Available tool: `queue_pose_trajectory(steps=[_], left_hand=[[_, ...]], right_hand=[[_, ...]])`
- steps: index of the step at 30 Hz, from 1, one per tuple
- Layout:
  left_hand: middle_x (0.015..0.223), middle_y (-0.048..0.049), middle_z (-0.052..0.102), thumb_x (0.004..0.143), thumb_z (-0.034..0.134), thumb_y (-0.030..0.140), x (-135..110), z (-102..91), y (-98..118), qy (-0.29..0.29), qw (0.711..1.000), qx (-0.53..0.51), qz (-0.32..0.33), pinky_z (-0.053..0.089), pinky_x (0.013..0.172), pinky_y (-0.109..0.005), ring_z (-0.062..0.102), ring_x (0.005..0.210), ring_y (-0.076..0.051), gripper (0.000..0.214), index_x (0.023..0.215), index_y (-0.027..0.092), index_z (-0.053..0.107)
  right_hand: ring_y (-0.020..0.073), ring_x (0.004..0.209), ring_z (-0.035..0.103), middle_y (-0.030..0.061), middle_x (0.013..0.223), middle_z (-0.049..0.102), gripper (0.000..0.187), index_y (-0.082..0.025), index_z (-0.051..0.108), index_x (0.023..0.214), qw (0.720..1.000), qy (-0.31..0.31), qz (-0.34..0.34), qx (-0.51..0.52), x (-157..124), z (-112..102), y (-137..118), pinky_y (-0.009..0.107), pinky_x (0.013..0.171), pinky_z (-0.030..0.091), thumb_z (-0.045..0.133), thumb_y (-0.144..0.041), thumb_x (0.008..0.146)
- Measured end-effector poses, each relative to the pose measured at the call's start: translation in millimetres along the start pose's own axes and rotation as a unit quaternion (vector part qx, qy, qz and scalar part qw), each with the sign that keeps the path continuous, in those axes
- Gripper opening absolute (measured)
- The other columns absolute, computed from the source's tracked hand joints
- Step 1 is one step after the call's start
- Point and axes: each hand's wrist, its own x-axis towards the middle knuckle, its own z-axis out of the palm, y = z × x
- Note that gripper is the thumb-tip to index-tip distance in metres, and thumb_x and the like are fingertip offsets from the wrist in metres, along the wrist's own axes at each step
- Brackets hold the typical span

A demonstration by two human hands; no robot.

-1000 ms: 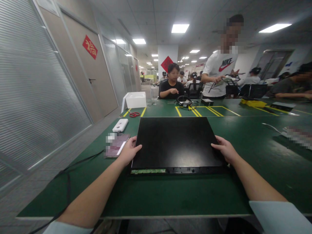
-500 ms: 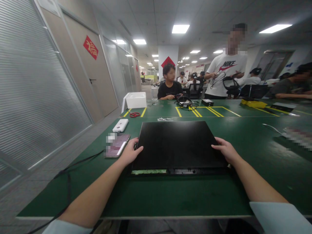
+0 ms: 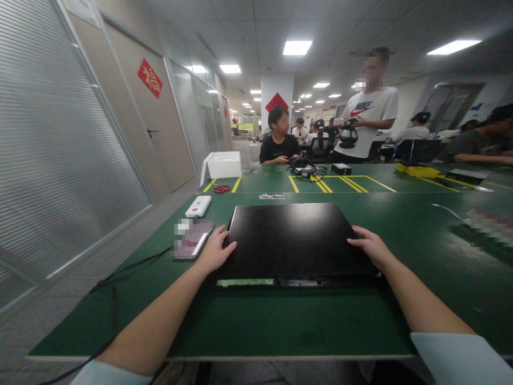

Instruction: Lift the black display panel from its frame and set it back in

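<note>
A large flat black panel (image 3: 290, 238) lies on the green table (image 3: 280, 315) in front of me, with a green circuit strip along its near edge. My left hand (image 3: 214, 251) grips the panel's left edge, thumb on top. My right hand (image 3: 371, 247) holds the right edge the same way. The far edge of the panel sits low, close to the table top.
A phone (image 3: 192, 239) and a white device (image 3: 197, 206) lie left of the panel. Farther back are red scissors (image 3: 220, 188), a white box (image 3: 222, 164), small screws (image 3: 271, 196) and headsets. A seated person and a standing person in a white shirt are across the table. A black cable hangs off the left edge.
The panel's far edge has come down toward the table, uncovering the small screws behind it. Both hands stayed on its sides. The standing person shifted left.
</note>
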Motion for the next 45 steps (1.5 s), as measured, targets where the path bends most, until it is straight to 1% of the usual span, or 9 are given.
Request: queue_pose_trajectory(steps=[7, 10, 13, 17, 21, 26, 29, 37, 45], left_hand=[[0.137, -0.0168, 0.057, 0.065, 0.07, 0.043, 0, 2.3, -1, -0.002, 1.0, 0.014, 0.006, 0.029, 0.113, -0.051, 0.043, 0.135, -0.039, 0.029, 0.084, 0.022, 0.067], [0.135, -0.017, 0.059, 0.064, 0.071, 0.043, 0, 2.5, 0, -0.002, 1.0, 0.015, 0.005, 0.03, 0.113, -0.051, 0.044, 0.134, -0.04, 0.027, 0.081, 0.022, 0.067], [0.136, -0.0178, 0.058, 0.064, 0.071, 0.043, 0, 2.3, 1, -0.005, 1.0, 0.017, 0.004, 0.03, 0.112, -0.051, 0.044, 0.134, -0.04, 0.027, 0.08, 0.021, 0.067], [0.136, -0.0193, 0.057, 0.065, 0.07, 0.043, 0, 2.5, 2, -0.008, 1.0, 0.02, 0.003, 0.03, 0.112, -0.052, 0.044, 0.133, -0.041, 0.028, 0.081, 0.02, 0.067], [0.133, -0.0168, 0.06, 0.064, 0.071, 0.043, 0, 2.9, 2, -0.005, 1.0, 0.014, 0.003, 0.03, 0.112, -0.051, 0.046, 0.132, -0.041, 0.027, 0.08, 0.021, 0.067], [0.128, -0.0158, 0.063, 0.063, 0.073, 0.04, -1, 2.1, 5, -0.002, 1.0, 0.0, 0.004, 0.032, 0.112, -0.05, 0.05, 0.128, -0.04, 0.024, 0.078, 0.022, 0.067], [0.126, -0.0153, 0.063, 0.063, 0.073, 0.039, -1, 1.4, 6, -0.001, 1.0, -0.006, 0.004, 0.033, 0.111, -0.049, 0.051, 0.127, -0.04, 0.022, 0.077, 0.022, 0.068], [0.127, -0.0172, 0.063, 0.064, 0.072, 0.038, -1, 0.8, 7, -0.005, 1.0, 0.01, 0.007, 0.035, 0.11, -0.049, 0.052, 0.126, -0.04, 0.024, 0.08, 0.02, 0.069], [0.131, -0.0169, 0.061, 0.068, 0.068, 0.038, -1, 0.8, 6, -0.018, 0.998, 0.052, 0.011, 0.036, 0.11, -0.048, 0.052, 0.127, -0.037, 0.026, 0.086, 0.02, 0.069]], right_hand=[[0.034, 0.127, 0.052, 0.0054, 0.129, 0.065, 0.03, -0.025, 0.076, 0.079, 1.0, -0.011, 0.007, -0.016, 4, -2, 3, 0.047, 0.11, 0.035, 0.078, -0.025, 0.05], [0.0342, 0.124, 0.055, 0.0046, 0.121, 0.069, 0.029, -0.026, 0.077, 0.079, 1.0, -0.019, 0.011, -0.02, 5, -2, 4, 0.047, 0.107, 0.039, 0.078, -0.025, 0.051], [0.0341, 0.119, 0.058, 0.0048, 0.114, 0.072, 0.03, -0.026, 0.077, 0.081, 0.999, -0.026, 0.014, -0.016, 4, -2, 4, 0.046, 0.103, 0.042, 0.078, -0.025, 0.051], [0.0334, 0.115, 0.061, 0.0054, 0.112, 0.073, 0.032, -0.024, 0.076, 0.082, 0.999, -0.032, 0.019, -0.007, 4, -1, 2, 0.046, 0.102, 0.044, 0.078, -0.024, 0.05], [0.0327, 0.113, 0.062, 0.0061, 0.112, 0.073, 0.032, -0.024, 0.075, 0.081, 0.999, -0.032, 0.034, -0.003, 4, -1, 1, 0.046, 0.101, 0.044, 0.077, -0.024, 0.049], [0.0317, 0.104, 0.066, 0.0038, 0.099, 0.076, 0.034, -0.025, 0.076, 0.084, 0.998, -0.044, 0.036, -0.013, 3, -2, 1, 0.047, 0.097, 0.047, 0.077, -0.025, 0.05], [0.0318, 0.101, 0.068, 0.0042, 0.095, 0.076, 0.036, -0.025, 0.076, 0.086, 0.998, -0.036, 0.046, -0.015, 3, -2, 0, 0.047, 0.095, 0.048, 0.077, -0.025, 0.05], [0.0326, 0.099, 0.068, 0.0038, 0.092, 0.076, 0.035, -0.026, 0.076, 0.086, 0.997, -0.052, 0.047, -0.011, 2, -1, -1, 0.046, 0.091, 0.05, 0.076, -0.025, 0.051], [0.0307, 0.095, 0.069, 0.0034, 0.09, 0.076, 0.035, -0.026, 0.075, 0.085, 0.996, -0.041, 0.072, -0.02, -2, 1, -8, 0.044, 0.088, 0.052, 0.075, -0.025, 0.049]])
